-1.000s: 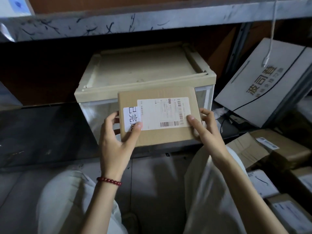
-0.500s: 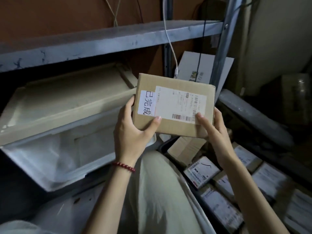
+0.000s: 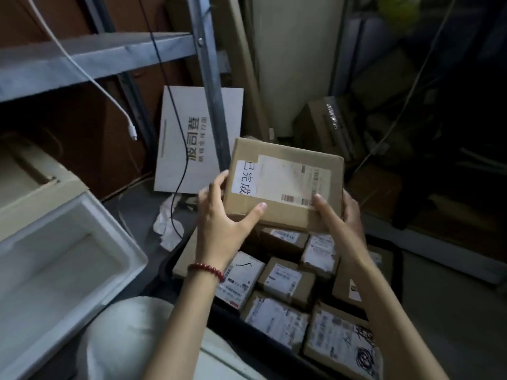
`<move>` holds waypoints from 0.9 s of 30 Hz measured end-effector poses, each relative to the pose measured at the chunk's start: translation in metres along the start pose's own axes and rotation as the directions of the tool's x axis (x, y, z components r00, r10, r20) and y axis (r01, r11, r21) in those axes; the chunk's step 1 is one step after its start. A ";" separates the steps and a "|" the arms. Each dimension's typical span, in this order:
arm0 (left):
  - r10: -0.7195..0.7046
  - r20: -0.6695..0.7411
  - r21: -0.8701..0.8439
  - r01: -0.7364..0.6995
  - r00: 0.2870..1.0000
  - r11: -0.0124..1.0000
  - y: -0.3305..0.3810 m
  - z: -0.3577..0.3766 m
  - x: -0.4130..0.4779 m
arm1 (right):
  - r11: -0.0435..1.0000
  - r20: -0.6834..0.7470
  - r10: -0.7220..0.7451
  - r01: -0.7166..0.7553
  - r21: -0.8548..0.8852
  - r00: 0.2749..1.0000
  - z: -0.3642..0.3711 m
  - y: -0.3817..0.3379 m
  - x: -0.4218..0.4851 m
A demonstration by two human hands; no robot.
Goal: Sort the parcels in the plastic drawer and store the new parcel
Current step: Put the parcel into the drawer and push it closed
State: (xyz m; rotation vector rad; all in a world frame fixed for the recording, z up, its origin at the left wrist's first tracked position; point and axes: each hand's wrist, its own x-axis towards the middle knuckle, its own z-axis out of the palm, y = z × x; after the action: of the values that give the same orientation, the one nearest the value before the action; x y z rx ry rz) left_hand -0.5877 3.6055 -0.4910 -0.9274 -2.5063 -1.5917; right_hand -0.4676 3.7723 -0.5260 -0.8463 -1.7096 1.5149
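A flat brown cardboard parcel (image 3: 285, 185) with a white shipping label and a white sticker hangs in the air at the centre. My left hand (image 3: 223, 223) grips its left edge, thumb on top. My right hand (image 3: 338, 212) grips its right lower corner. The white plastic drawer (image 3: 68, 259) stands pulled out at the lower left, and the part I see holds nothing. Below the held parcel, several small labelled parcels (image 3: 285, 281) lie packed in a dark bin (image 3: 175, 272).
A metal shelf board (image 3: 90, 58) and its upright post (image 3: 211, 86) stand behind. A white cable (image 3: 90, 78) and a black cable (image 3: 178, 171) hang down. A white printed box (image 3: 192, 138) leans at the back. Crumpled paper (image 3: 167, 223) lies on the floor.
Both hands carried the parcel from in front of the drawer to the right, over the bin of parcels. The view swung right, so the drawer now sits at the left edge.
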 end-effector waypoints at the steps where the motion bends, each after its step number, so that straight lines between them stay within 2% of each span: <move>1: -0.012 0.048 0.016 0.011 0.999 1.000 0.001 0.011 0.001 | 1.000 -0.044 0.021 -0.021 -0.012 0.999 -0.008 0.007 -0.001; 7: -0.036 0.263 0.034 0.028 0.964 0.999 -0.011 0.076 -0.001 | 0.997 -0.211 0.058 -0.067 -0.034 0.976 -0.050 0.047 -0.010; 13: -0.033 0.439 -0.018 0.045 0.898 0.999 -0.026 0.129 -0.007 | 0.973 -0.352 0.098 -0.163 -0.160 0.931 -0.082 0.073 -0.014; 20: -0.081 0.593 0.066 0.052 0.801 0.996 -0.044 0.162 -0.010 | 0.944 -0.354 0.166 -0.251 -0.212 0.920 -0.101 0.100 -0.009; 24: -0.053 0.617 0.064 0.017 0.785 0.998 -0.045 0.166 -0.005 | 0.923 -0.354 0.170 -0.274 -0.268 0.920 -0.103 0.108 -0.009; 27: -0.001 0.592 0.190 -0.139 0.806 0.972 -0.045 0.167 -0.005 | 0.897 -0.346 0.159 -0.282 -0.341 0.925 -0.103 0.107 -0.008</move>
State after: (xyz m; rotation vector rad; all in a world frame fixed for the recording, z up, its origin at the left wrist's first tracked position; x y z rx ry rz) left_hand -0.5596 3.7292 -0.6087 -1.6672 -2.8965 -1.0667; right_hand -0.3745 3.8330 -0.6250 -1.4516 -1.7373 1.1125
